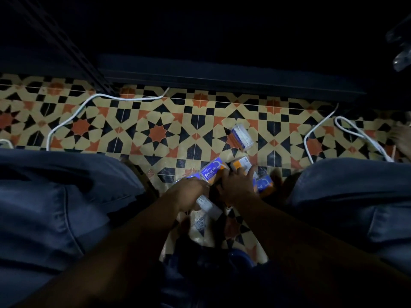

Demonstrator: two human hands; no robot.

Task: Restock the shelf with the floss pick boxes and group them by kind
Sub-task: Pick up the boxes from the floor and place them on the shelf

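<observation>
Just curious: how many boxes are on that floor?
5, maybe more hidden: lone box apart; Smooth box, orange box, right box, white box under the hands.

Glossy cardboard floss pick boxes (214,171) lie on a smooth patterned tile floor (155,121).

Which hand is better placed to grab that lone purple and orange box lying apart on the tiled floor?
Probably the right hand: the lone purple and orange box lies ahead and slightly right of it, with bare patterned tile floor between. The left hand sits farther left, over the purple box marked Smooth.
</observation>
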